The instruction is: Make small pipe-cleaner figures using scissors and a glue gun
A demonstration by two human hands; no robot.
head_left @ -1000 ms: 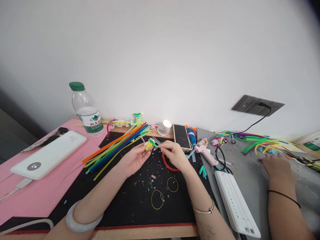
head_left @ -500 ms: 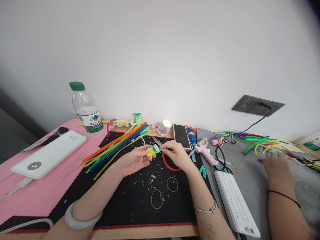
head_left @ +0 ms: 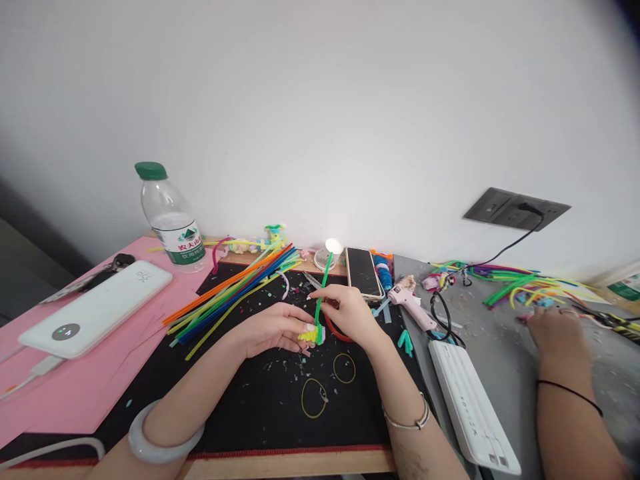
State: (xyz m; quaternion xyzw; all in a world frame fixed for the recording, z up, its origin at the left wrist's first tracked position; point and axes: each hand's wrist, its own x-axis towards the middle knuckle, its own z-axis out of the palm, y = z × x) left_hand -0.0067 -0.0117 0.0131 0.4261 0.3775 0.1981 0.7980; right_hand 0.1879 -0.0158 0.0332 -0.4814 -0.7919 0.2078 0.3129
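Left hand (head_left: 273, 330): low over the middle of the black mat (head_left: 250, 413), fingers closed on a small yellow coiled piece (head_left: 310, 335) with a pink edge, held just above the mat surface.

Right hand (head_left: 346, 313): just right of the left, thumb and forefinger pinched together on a green pipe cleaner (head_left: 323, 283). The stem runs from the coiled piece upward, tilted toward the mat's far edge.

On the mat: a bundle of coloured pipe cleaners (head_left: 230, 287) lies at the far left corner. Two rubber bands (head_left: 315, 398) lie near the front, below the hands. Small trimmings are scattered across it.

Beyond the mat's far edge: a phone (head_left: 363, 272).

Left of the mat: a water bottle (head_left: 167, 217) and a white power bank (head_left: 95, 307).

Right of the mat: a pink glue gun (head_left: 413, 303), and another person's hand (head_left: 555, 332) resting on the grey surface.
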